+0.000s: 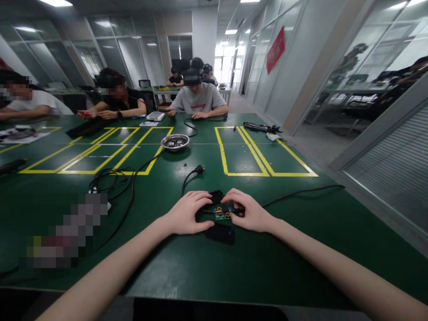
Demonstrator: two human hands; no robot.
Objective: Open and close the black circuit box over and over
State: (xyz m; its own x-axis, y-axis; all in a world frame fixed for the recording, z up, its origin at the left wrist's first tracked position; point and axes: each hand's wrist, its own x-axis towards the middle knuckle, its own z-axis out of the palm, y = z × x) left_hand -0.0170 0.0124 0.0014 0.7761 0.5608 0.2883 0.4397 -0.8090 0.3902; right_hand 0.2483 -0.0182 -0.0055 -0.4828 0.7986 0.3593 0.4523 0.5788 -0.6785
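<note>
A small green circuit board [222, 214] with orange and blue parts lies on the green table [207, 263] between my hands. My left hand [187, 213] rests over its left side, fingers curled onto a black casing piece [216, 195]. My right hand [248, 210] presses on the board's right edge, fingers bent and pinched on it. Another black casing half [220, 233] lies just in front of the board. A black cable runs from under my right hand toward the right.
A black power plug [199, 169] and cord lie just beyond the board. A metal bowl [175, 141] stands mid-table. Tangled black cables [113, 183] lie at left. Yellow tape rectangles [247, 154] mark the surface. Several people sit along the far and left sides.
</note>
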